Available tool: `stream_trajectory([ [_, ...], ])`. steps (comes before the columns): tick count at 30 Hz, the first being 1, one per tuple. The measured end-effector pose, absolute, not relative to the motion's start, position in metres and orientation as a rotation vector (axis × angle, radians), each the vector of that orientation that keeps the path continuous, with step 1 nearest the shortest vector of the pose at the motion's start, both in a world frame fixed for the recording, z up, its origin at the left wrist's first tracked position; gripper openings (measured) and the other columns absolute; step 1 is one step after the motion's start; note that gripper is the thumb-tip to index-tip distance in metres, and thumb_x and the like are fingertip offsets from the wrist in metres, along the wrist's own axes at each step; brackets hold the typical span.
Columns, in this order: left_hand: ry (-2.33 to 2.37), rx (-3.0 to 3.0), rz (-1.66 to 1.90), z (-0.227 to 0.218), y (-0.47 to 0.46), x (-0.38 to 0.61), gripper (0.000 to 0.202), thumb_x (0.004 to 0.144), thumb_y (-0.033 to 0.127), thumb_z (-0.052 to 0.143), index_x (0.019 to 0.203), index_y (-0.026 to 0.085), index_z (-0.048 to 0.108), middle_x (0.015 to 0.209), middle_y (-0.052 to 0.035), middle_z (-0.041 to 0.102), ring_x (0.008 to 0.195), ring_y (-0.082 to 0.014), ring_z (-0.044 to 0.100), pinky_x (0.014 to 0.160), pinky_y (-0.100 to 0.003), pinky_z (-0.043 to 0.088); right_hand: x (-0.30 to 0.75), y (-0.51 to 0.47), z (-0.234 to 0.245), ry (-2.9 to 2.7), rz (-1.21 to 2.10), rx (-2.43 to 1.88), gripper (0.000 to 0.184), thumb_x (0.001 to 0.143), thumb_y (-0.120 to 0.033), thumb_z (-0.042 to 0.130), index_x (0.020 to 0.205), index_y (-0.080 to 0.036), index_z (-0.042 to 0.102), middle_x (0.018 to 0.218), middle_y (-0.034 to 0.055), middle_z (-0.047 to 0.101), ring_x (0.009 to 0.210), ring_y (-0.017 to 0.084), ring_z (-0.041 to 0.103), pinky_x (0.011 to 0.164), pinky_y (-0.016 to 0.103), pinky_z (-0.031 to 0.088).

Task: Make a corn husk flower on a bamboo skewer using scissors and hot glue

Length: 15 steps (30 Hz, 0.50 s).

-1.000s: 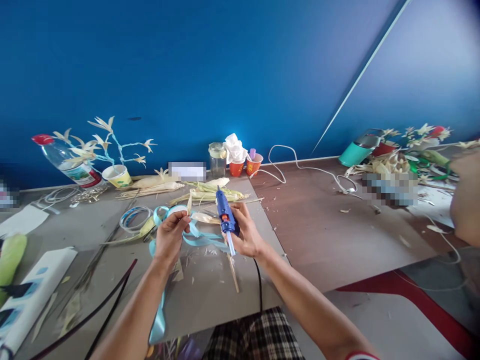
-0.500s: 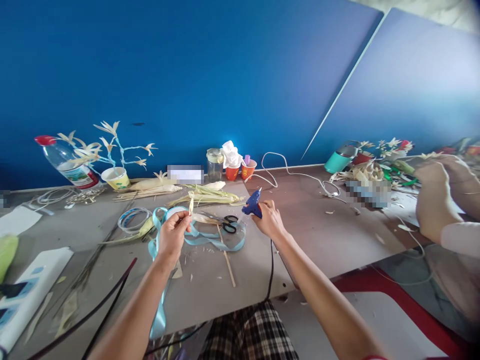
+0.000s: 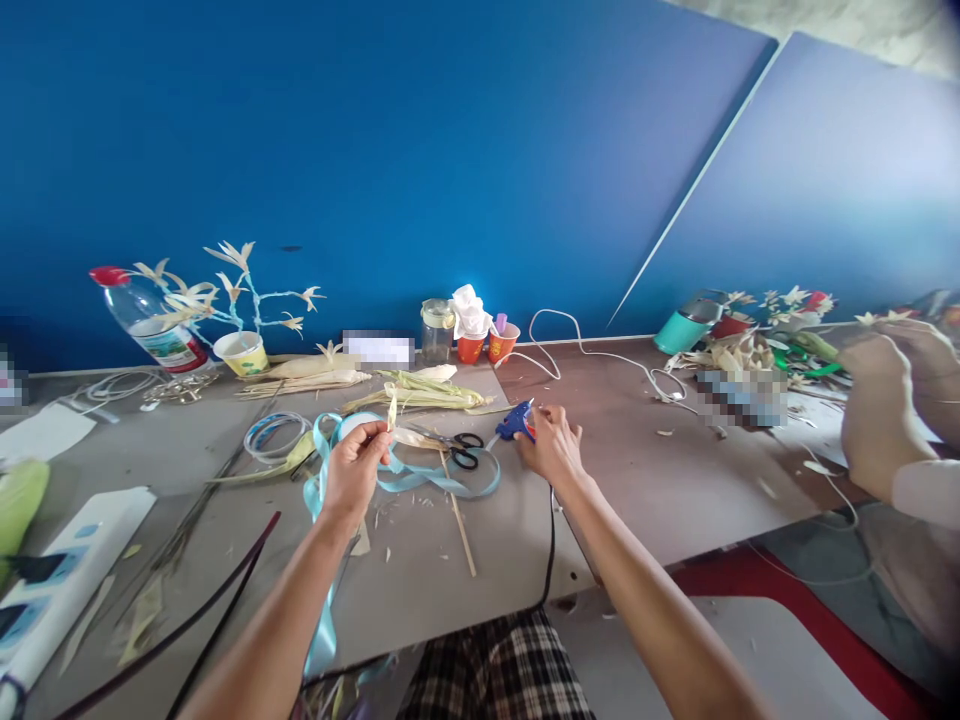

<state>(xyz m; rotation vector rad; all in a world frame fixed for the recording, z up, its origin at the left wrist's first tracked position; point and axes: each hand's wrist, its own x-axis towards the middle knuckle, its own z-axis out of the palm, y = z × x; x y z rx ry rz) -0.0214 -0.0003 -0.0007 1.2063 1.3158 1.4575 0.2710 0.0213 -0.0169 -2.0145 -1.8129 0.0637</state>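
My left hand (image 3: pixel 354 470) is closed in a pinch on a small, pale yellow-green piece of corn husk (image 3: pixel 391 405), which stands upright from the fingertips. Light blue ribbon (image 3: pixel 322 640) loops behind that hand and hangs over the table's front edge. On the right, a blue hot glue gun (image 3: pixel 514 422) is in my right hand (image 3: pixel 553 445), low over the table, its nozzle tilted up. Part of its handle is hidden by the fingers. Black-handled scissors (image 3: pixel 466 450) lie between the hands, and a thin wooden stick (image 3: pixel 461 530) lies just in front of them.
At the back left stand a plastic bottle (image 3: pixel 161 335) and a cup with a husk-flower branch (image 3: pixel 241 355). Corn husks (image 3: pixel 420 392) lie near red paper cups (image 3: pixel 504 343). A power strip (image 3: pixel 67 560) is at left. Another person's hands (image 3: pixel 870 375) are at far right.
My right hand has lowered the glue gun and moved slightly right, its grip looking looser. My left hand still pinches the husk piece. The whole view has shifted a little.
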Motion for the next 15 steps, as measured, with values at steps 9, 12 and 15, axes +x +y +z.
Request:
stream_trajectory([
  [9,1.202,1.184,1.469,0.001,-0.005,-0.014,0.024,0.069,0.035,0.068,0.083,0.016,0.063,0.063,0.0021,0.056,0.052,-0.0101,0.050,0.052,-0.024,0.041,0.159,0.016,0.010,-1.556,1.084,-1.043,0.019,0.079,-0.029,0.053,0.087,-0.018,0.066,0.072,0.0006,0.060,0.063,0.012,0.052,0.060,0.024,0.042],
  [12,1.187,1.182,1.447,-0.001,-0.004,-0.014,0.022,0.070,0.033,0.068,0.083,0.016,0.064,0.061,0.0022,0.056,0.052,-0.0103,0.050,0.053,-0.024,0.040,0.133,0.018,0.003,-1.425,1.212,-0.966,0.018,0.075,-0.030,0.057,0.085,-0.017,0.065,0.064,-0.0020,0.055,0.054,0.009,0.045,0.053,0.022,0.039],
  [15,1.223,1.211,1.409,-0.003,-0.005,-0.012,0.020,0.071,0.033,0.067,0.083,0.017,0.064,0.059,0.0023,0.056,0.053,-0.0112,0.051,0.052,-0.024,0.041,0.123,0.020,-0.005,-1.327,1.300,-0.898,0.017,0.073,-0.032,0.061,0.081,-0.018,0.063,0.060,-0.0033,0.053,0.051,0.008,0.042,0.049,0.021,0.037],
])
